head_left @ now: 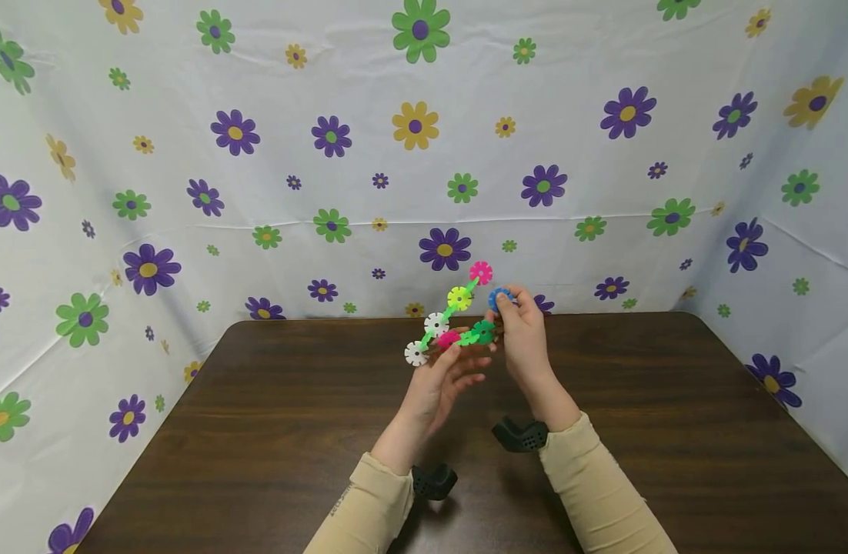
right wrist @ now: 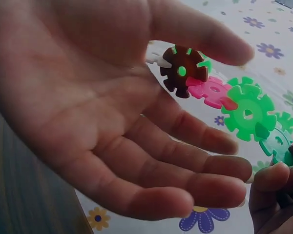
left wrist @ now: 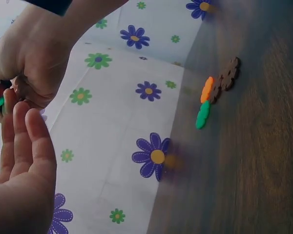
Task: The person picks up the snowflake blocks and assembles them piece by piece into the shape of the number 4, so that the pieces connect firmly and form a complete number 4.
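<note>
A chain of notched flower-shaped discs hangs between both hands in the head view. One stretch climbs from a white disc (head_left: 415, 354) past a yellow disc (head_left: 459, 298) to a pink disc (head_left: 481, 271). The other runs through a second pink disc (head_left: 449, 340) and a green disc (head_left: 483, 332) toward the right hand. My right hand (head_left: 525, 338) pinches a blue disc (head_left: 497, 298) between thumb and forefinger. My left hand (head_left: 432, 388) has its thumb at the second pink disc, its fingers extended beneath. In the right wrist view, a brown disc (right wrist: 184, 73) shows below the left thumb.
In the left wrist view, an orange disc (left wrist: 207, 90), a green disc (left wrist: 202, 115) and brown discs (left wrist: 229, 74) lie joined on the dark wooden table (head_left: 299, 431). A flower-printed white cloth (head_left: 341, 261) stands behind the table. Black cameras sit at both wrists.
</note>
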A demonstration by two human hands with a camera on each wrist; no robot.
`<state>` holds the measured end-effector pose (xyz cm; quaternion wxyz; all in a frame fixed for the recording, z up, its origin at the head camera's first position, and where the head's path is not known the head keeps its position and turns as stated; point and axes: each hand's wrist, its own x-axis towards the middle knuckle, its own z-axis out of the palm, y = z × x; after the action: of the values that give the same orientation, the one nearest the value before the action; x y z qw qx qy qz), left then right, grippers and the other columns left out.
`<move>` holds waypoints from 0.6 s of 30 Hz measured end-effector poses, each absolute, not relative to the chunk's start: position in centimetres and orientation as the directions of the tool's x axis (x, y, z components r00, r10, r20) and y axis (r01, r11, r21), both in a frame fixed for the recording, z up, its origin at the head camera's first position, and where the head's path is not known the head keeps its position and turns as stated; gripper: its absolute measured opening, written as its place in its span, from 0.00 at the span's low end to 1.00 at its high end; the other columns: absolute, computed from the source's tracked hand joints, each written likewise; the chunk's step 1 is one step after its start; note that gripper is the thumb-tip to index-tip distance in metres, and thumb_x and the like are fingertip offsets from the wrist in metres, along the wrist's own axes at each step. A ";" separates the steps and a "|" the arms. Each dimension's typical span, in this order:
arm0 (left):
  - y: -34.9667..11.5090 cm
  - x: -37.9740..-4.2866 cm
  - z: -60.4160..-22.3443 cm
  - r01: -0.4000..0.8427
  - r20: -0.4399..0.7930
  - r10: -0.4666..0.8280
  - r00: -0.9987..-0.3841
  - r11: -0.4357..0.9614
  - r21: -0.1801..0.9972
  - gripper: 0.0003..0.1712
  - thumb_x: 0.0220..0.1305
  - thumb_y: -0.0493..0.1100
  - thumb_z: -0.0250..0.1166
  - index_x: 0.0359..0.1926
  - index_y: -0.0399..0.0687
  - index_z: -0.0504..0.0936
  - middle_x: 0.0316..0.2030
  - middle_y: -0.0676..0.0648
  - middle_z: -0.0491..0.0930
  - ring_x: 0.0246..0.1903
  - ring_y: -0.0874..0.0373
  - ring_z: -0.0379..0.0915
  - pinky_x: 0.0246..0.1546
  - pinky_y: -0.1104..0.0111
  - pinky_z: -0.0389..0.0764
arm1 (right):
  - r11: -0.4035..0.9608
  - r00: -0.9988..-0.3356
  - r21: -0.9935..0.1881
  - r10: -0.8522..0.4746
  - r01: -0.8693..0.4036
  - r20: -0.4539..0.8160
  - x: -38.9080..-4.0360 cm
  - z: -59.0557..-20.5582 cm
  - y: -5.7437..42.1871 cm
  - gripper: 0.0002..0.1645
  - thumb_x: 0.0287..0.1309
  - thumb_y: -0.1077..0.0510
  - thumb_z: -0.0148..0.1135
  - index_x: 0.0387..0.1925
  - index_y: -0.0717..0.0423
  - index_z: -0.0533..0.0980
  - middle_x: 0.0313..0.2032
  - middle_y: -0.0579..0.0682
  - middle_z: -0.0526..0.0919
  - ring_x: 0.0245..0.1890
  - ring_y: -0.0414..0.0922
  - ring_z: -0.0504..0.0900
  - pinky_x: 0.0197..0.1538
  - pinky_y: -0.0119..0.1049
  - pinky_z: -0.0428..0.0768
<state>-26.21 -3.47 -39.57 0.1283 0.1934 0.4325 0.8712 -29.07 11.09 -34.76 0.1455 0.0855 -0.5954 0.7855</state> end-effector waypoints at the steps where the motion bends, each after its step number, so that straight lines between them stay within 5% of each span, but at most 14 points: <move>1: -3.5 -26.2 -39.5 -0.051 0.226 0.380 -0.897 -0.596 0.801 0.22 0.73 0.48 0.55 0.62 0.43 0.70 0.48 0.45 0.82 0.46 0.53 0.79 0.46 0.62 0.80 | -0.248 -0.943 -0.910 0.123 -0.332 0.310 -29.0 -34.8 11.0 0.06 0.74 0.59 0.45 0.40 0.59 0.65 0.20 0.47 0.72 0.14 0.38 0.67 0.15 0.27 0.68; 12: -3.9 -26.5 -39.1 0.031 0.269 0.318 -0.909 -0.594 0.804 0.21 0.75 0.43 0.51 0.61 0.32 0.70 0.40 0.46 0.85 0.44 0.55 0.82 0.50 0.64 0.78 | -0.162 -0.959 -0.945 0.064 -0.284 0.278 -29.0 -35.2 10.5 0.09 0.74 0.57 0.44 0.42 0.61 0.66 0.22 0.48 0.75 0.17 0.38 0.69 0.19 0.28 0.69; 18: -4.3 -26.6 -39.0 0.048 0.297 0.303 -0.906 -0.622 0.781 0.16 0.73 0.45 0.56 0.54 0.40 0.77 0.43 0.46 0.83 0.42 0.55 0.82 0.49 0.64 0.78 | -0.166 -0.956 -0.942 0.033 -0.292 0.291 -28.8 -35.0 10.4 0.08 0.74 0.60 0.44 0.42 0.61 0.67 0.25 0.47 0.78 0.21 0.37 0.76 0.22 0.29 0.74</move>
<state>-26.64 -4.30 -38.95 0.0725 0.2045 0.4286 0.8771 -28.82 10.45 -34.99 0.1075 0.1016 -0.6369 0.7566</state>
